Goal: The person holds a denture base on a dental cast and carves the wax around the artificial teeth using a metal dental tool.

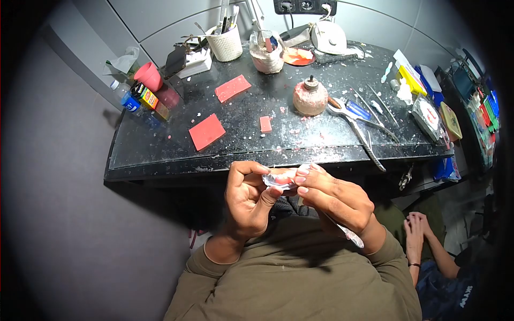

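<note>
Close to my body, just off the bench's front edge, my left hand (pixel 249 198) pinches a small pink and white dental model (pixel 282 180) between thumb and index finger. My right hand (pixel 337 198) touches the model's right side with its fingertips. A metal tool (pixel 350 235) is also held in my right hand, its flat end sticking out below the palm toward the lower right. The tool's other end is hidden by my fingers.
On the black bench (pixel 176 144) lie red wax sheets (pixel 207 131), a round burner (pixel 310 97), pliers (pixel 360 134), a plaster-covered jar (pixel 266 56) and a white cup of tools (pixel 225 44). A bottle (pixel 126 98) stands left. Another person's hands (pixel 415 232) are at lower right.
</note>
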